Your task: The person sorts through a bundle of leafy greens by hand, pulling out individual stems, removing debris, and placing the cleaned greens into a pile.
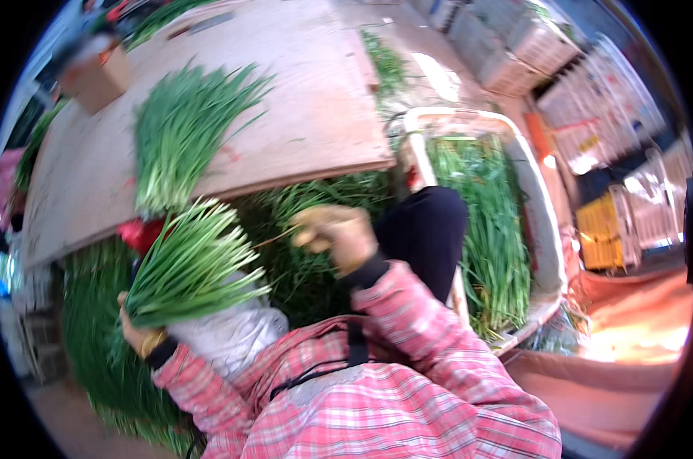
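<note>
Beside a pale wooden tabletop [300, 99], my left hand [134, 329] clasps bunched green leaves [193, 268]; whether my blurred right hand [336, 233] grips, I cannot tell.

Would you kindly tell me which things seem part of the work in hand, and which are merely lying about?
Likely part of the work:
held bunch, in the left hand
thin strand, at the right hand
second bunch, on the board
greens in the white tub

Probably just lying about:
yellow crate
brown box
orange sheet
</note>
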{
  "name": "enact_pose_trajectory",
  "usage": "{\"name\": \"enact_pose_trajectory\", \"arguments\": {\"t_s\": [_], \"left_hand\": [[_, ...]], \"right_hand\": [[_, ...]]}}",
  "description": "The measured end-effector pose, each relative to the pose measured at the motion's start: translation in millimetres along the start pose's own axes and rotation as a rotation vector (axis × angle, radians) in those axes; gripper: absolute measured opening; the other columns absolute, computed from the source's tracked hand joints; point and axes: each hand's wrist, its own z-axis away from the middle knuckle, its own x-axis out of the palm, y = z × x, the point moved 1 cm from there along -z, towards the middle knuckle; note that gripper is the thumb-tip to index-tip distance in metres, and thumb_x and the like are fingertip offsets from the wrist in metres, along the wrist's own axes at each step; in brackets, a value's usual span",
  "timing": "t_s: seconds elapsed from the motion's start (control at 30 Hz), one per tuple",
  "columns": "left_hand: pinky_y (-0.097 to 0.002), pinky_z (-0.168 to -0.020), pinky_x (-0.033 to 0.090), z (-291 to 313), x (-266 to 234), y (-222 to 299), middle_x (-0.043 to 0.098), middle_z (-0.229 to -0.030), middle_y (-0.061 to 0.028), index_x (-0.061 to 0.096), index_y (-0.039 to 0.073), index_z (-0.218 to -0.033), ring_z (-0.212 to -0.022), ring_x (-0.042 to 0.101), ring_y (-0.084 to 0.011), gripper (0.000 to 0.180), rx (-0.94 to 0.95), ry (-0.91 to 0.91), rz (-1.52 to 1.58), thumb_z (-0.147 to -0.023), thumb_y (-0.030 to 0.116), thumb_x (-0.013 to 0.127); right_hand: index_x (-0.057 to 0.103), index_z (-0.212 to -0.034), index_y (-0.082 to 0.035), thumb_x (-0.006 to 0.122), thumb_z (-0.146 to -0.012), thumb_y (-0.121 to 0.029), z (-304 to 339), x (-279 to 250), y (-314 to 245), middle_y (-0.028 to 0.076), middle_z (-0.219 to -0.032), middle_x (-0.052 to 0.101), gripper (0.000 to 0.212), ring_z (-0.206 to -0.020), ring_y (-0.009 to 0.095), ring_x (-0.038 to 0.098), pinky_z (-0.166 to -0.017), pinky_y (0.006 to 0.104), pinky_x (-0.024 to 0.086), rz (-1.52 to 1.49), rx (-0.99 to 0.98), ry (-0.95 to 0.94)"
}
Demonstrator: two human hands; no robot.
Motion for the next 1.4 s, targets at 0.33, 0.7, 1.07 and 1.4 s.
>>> {"name": "enact_pose_trajectory", "arguments": {"t_s": [0.33,0.7,1.07,1.4], "left_hand": [[-0.0403,-0.085,0.049,-6.2,36.6,-25.5,0.064,-0.101,-0.0103,0.059,0.003,-0.107,-0.092,0.061,-0.0238,0.035,-0.614,-0.136,2.031,-0.096,0.025,0.034],[-0.0406,-0.083,0.049,2.4,29.4,0.6,0.065,-0.099,-0.0107,0.059,0.003,-0.106,-0.09,0.061,-0.0245,0.031,-0.56,-0.005,1.915,-0.094,0.023,0.039],[-0.0381,-0.086,0.049,3.3,15.8,20.2,0.063,-0.104,-0.0094,0.057,0.002,-0.11,-0.096,0.06,-0.021,0.028,-0.739,0.183,1.91,-0.094,0.02,0.042],[-0.0379,-0.085,0.048,1.2,19.5,15.8,0.063,-0.101,-0.0086,0.058,0.001,-0.106,-0.095,0.059,-0.0206,0.028,-0.717,0.127,1.913,-0.094,0.022,0.043]], "right_hand": [[0.067,-0.082,-0.004,0.066,-0.079,-0.02,12.5,13.6,38.3,0.013,-0.07,0.063,0.016,-0.063,0.026,0.062,-0.058,0.0332,0.047,0.826,-0.33,-0.169],[0.06,-0.106,0.005,0.06,-0.085,-0.011,-23.0,105.9,43.4,0.005,-0.074,0.064,0.026,-0.046,0.007,0.051,-0.044,0.023,0.041,0.278,0.102,-0.311],[0.065,-0.085,-0.005,0.069,-0.075,-0.014,-12.7,82.1,45.2,0.011,-0.07,0.065,0.013,-0.059,0.024,0.063,-0.053,0.0301,0.049,0.604,-0.4,-0.287],[0.058,-0.09,-0.006,0.059,-0.084,-0.011,1.6,148.1,53.4,0.012,-0.097,0.061,0.008,-0.078,0.02,0.058,-0.071,0.0316,0.047,0.296,-0.609,-0.573]]}}
